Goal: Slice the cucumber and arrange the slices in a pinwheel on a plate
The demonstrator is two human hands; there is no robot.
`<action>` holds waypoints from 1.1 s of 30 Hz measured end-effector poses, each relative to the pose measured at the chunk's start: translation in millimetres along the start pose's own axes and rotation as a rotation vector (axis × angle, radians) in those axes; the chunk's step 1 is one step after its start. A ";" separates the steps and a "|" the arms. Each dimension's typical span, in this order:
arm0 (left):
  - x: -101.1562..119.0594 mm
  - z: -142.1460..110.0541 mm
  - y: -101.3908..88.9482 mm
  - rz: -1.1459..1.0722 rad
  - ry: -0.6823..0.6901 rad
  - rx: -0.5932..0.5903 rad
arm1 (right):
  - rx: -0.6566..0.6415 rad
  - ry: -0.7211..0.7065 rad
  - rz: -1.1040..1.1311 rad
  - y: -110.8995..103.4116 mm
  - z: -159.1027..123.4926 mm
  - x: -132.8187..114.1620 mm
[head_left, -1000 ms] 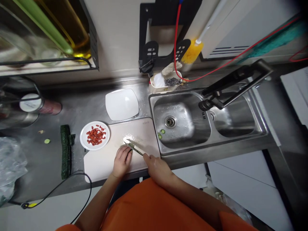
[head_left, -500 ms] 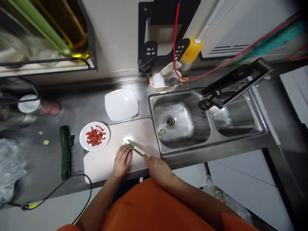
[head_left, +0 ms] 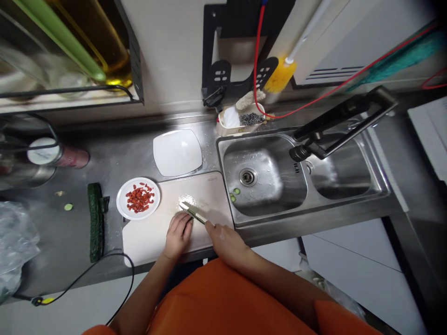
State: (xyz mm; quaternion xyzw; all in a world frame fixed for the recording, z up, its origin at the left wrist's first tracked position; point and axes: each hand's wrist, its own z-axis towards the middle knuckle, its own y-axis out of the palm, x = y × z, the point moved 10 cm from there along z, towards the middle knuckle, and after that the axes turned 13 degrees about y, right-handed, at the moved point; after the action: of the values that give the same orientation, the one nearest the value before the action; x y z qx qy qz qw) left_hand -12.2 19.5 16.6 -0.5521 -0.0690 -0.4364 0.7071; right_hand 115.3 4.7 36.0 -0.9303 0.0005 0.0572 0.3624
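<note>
My right hand [head_left: 226, 241] is closed around the handle of a kitchen knife [head_left: 193, 212], whose blade points up and left over the pale cutting board [head_left: 150, 242]. Beside the blade, my left hand [head_left: 179, 232] has its fingers bent and pressed down on a piece of cucumber [head_left: 191, 217]. Most of that piece is hidden by the fingers and the knife. A round white plate of red goji berries [head_left: 139, 199] rests over the board's upper left corner. Left of the board lies a whole dark green cucumber [head_left: 95, 222].
An empty white square plate [head_left: 177, 152] sits behind the board. To the right is a steel double sink [head_left: 265, 186] with cucumber bits [head_left: 236, 191] in it and a black faucet [head_left: 324, 125] above. A black cable [head_left: 132, 274] loops at the counter's front left; a plastic bag [head_left: 17, 242] lies there.
The knife and my right hand have shifted slightly left against the board, the blade tip now a little higher. My left hand stays pressed down. The whole view has moved slightly.
</note>
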 end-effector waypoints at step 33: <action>0.2 -3.1 0.4 -0.002 -0.018 -0.006 | 0.024 0.039 0.153 7.3 41.6 10.7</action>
State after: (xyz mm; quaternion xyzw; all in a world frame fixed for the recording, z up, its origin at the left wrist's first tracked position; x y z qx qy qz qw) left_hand -13.0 16.9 15.3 -0.5580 -0.0746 -0.4323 0.7044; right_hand 121.1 27.7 -0.5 -0.9240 0.0795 0.0668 0.3681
